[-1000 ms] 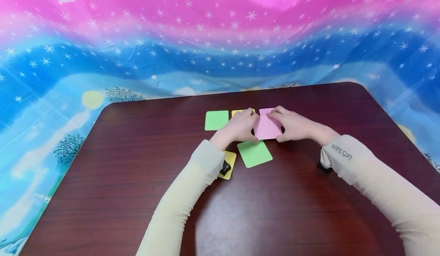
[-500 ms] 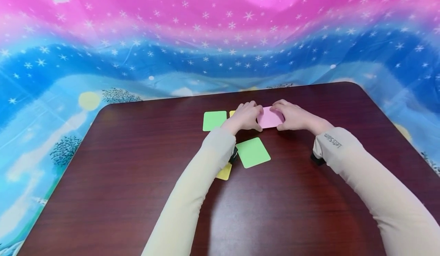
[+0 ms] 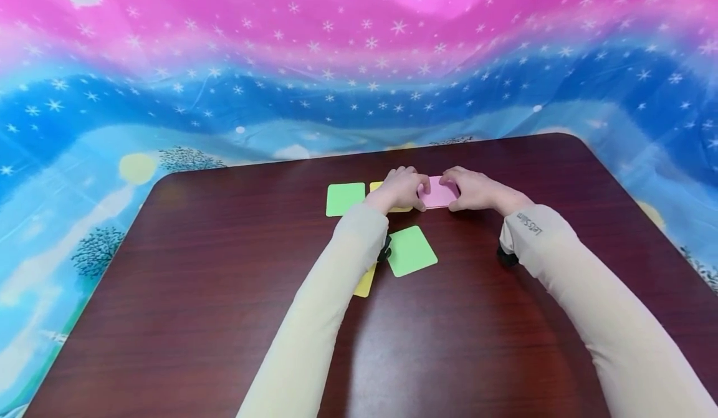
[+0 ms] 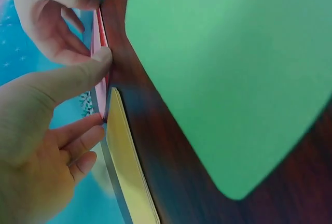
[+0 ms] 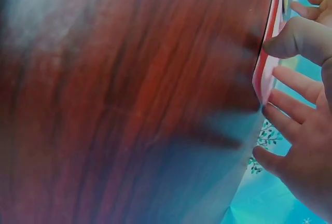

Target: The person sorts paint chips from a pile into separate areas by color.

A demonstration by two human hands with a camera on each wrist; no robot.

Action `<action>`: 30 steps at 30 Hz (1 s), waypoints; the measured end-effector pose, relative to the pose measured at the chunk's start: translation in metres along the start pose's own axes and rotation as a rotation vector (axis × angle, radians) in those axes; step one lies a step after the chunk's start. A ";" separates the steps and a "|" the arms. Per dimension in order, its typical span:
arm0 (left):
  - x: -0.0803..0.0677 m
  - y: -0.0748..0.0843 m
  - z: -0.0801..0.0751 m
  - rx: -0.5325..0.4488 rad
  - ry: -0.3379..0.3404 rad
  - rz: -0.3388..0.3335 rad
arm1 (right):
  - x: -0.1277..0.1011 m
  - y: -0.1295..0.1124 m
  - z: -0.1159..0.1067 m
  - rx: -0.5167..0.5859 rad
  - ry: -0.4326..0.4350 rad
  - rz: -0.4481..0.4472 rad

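Observation:
A pink square card [image 3: 437,192] lies at the far side of the table, between both hands. My left hand [image 3: 399,190] holds its left edge between thumb and fingers. On the opposite edge, my right hand [image 3: 475,191] grips it the same way. Seen edge-on in the right wrist view, the pink card [image 5: 267,73] shows a reddish layer along its side, close over the tabletop. Partly hidden under my left hand is a yellow card [image 3: 401,210], just left of the pink one. A green card [image 3: 412,251] lies askew nearer to me.
Another green card [image 3: 344,200] lies at the left end of the back row. A second yellow card [image 3: 364,283] is mostly covered by my left sleeve. The dark wooden table [image 3: 224,293] extends to both sides, and a patterned cloth [image 3: 336,63] hangs behind its far edge.
Both hands have carried the pink card away from me, over the other pink card at the back, and lowered it there. The left forearm has shifted right, covering more of the nearer yellow card.

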State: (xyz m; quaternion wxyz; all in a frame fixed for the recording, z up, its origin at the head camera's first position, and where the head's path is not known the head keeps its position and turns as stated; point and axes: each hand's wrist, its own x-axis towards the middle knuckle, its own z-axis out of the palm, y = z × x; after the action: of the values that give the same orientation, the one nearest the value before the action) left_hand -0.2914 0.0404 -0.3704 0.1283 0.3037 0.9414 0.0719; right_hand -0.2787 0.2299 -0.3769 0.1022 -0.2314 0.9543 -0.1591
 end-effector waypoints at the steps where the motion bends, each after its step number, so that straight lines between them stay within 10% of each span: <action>1: 0.000 0.000 0.000 -0.009 -0.002 -0.001 | 0.000 0.000 0.000 -0.001 -0.010 0.005; 16: -0.022 -0.012 -0.002 -0.121 0.003 0.015 | -0.008 -0.011 0.006 -0.018 0.036 -0.017; 30: -0.074 -0.030 0.002 0.009 0.018 0.052 | -0.039 -0.046 0.017 -0.020 0.049 -0.194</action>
State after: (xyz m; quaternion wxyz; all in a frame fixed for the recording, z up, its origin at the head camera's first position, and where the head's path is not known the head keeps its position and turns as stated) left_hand -0.2494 -0.0270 -0.3645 0.1163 0.3281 0.9346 0.0737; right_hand -0.2214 0.2058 -0.3718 0.0605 -0.3196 0.9312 -0.1643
